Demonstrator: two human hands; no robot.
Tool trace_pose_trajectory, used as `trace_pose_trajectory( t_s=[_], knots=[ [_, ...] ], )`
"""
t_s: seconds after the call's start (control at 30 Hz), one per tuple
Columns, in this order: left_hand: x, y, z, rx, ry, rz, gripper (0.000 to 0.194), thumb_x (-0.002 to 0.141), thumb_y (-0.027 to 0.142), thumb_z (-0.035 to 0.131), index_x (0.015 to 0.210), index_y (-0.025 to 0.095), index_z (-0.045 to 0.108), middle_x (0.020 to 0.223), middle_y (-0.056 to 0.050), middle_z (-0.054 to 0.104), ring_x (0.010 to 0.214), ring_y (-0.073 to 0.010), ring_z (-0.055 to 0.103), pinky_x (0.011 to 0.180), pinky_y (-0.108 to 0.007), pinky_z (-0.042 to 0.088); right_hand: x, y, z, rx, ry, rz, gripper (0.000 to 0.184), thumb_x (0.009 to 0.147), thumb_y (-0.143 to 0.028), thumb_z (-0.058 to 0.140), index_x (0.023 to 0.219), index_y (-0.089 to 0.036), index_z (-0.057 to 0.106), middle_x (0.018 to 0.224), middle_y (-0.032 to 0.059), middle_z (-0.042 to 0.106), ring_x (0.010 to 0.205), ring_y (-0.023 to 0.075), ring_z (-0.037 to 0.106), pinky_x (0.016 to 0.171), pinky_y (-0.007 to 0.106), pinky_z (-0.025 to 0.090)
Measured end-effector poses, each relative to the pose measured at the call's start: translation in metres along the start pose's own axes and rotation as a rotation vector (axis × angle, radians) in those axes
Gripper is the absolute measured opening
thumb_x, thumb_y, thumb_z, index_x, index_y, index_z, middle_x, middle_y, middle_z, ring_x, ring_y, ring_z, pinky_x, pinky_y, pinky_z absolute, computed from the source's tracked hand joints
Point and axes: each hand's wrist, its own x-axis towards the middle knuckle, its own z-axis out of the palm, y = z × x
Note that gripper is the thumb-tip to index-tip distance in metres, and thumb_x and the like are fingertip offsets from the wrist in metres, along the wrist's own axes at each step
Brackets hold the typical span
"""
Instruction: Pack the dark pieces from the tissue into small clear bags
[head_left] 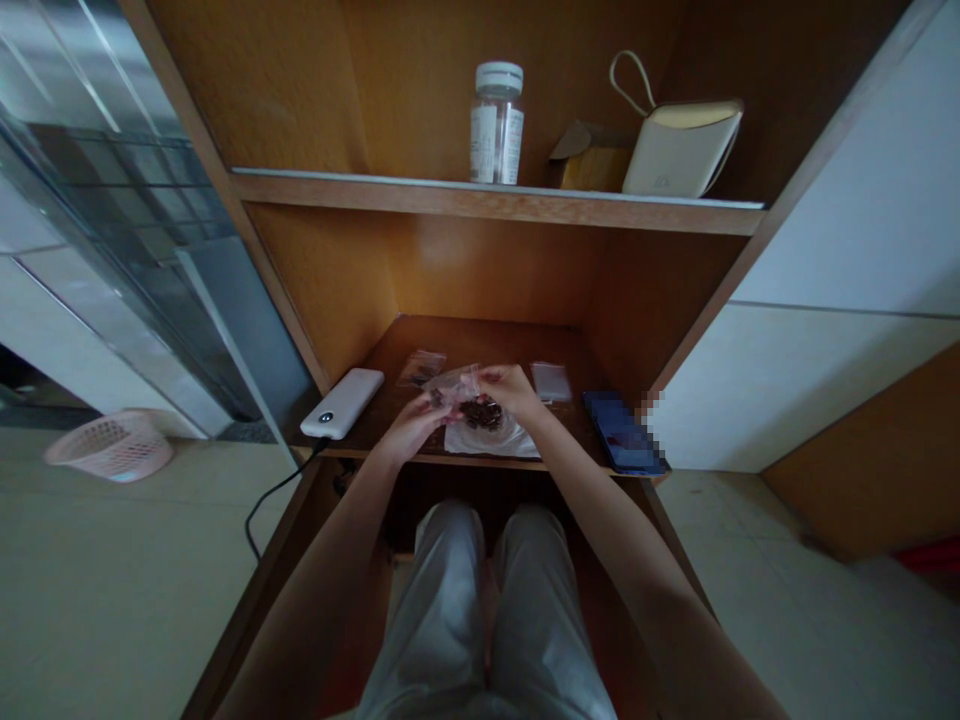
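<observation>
Both of my hands hold a small clear zip bag (451, 384) above the desk shelf. My left hand (420, 422) grips its lower left side, and my right hand (504, 388) pinches its upper right edge. Something dark shows in the bag, too small to name. Below my hands, a pile of small dark brown pieces (481, 414) lies on a clear plastic sheet or bag (510, 440). Behind my left hand is another small clear bag (423, 366) with dark contents. Right of my right hand lies a stack of flat clear bags (551, 382).
A white power bank (343, 403) with a black cable (271, 488) lies at the left edge, a phone (622, 432) at the right. The upper shelf (420, 196) bears a lidded bottle (496, 125), a brown box (596, 165) and a cream case (682, 148). A pink basket (112, 445) stands on the floor.
</observation>
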Motion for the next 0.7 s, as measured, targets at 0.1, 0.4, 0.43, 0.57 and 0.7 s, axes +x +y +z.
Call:
trace_pose_trajectory(
  t_s=[0.1,0.4,0.43,0.57,0.7],
  knots=[
    [-0.0053,0.0039,0.0030,0.085,-0.179,-0.033,0.034,0.067,0.027,0.074,0.098,0.014,0.067,0.095,-0.012,0.068,0.076,-0.0189,0.064,0.067,-0.029,0.049,-0.0026,-0.0011,0.0005,0.077,-0.044,0.101,0.020,0.070,-0.031,0.067,0.080,-0.013,0.067,0.069,0.0005,0.064,0.047,0.0052,0.049,0.045,0.017,0.036],
    [-0.0048,-0.0018,-0.0028,0.007,-0.116,-0.064,0.036,0.064,0.028,0.076,0.096,0.014,0.068,0.079,-0.008,0.069,0.058,-0.0138,0.059,0.053,-0.025,0.044,-0.0099,-0.0037,-0.0050,0.186,-0.404,0.243,0.037,0.074,-0.014,0.052,0.109,-0.018,0.063,0.056,-0.0053,0.058,0.040,0.0045,0.038,0.042,0.017,0.030],
    [-0.0051,-0.0017,-0.0030,0.022,-0.122,-0.073,0.035,0.062,0.028,0.077,0.093,0.014,0.069,0.078,-0.008,0.069,0.057,-0.0135,0.059,0.053,-0.025,0.044,-0.0097,-0.0032,-0.0045,0.200,-0.431,0.244,0.038,0.074,-0.014,0.052,0.109,-0.018,0.063,0.054,-0.0056,0.057,0.039,0.0045,0.037,0.041,0.017,0.028],
    [-0.0062,-0.0002,-0.0039,-0.006,-0.156,-0.080,0.040,0.058,0.027,0.079,0.096,0.017,0.068,0.078,-0.006,0.069,0.053,-0.0129,0.057,0.052,-0.026,0.043,-0.0073,0.0000,-0.0022,0.209,-0.368,0.168,0.035,0.075,-0.022,0.056,0.108,-0.014,0.064,0.049,-0.0071,0.053,0.036,0.0032,0.030,0.038,0.019,0.019],
    [-0.0051,-0.0015,-0.0036,0.015,-0.154,-0.092,0.041,0.061,0.025,0.078,0.100,0.017,0.067,0.082,-0.007,0.069,0.056,-0.0144,0.059,0.056,-0.028,0.044,-0.0071,-0.0011,0.0008,0.127,-0.260,0.133,0.030,0.075,-0.040,0.061,0.081,-0.012,0.067,0.044,-0.0070,0.047,0.035,0.0031,0.029,0.037,0.020,0.016]
  ],
)
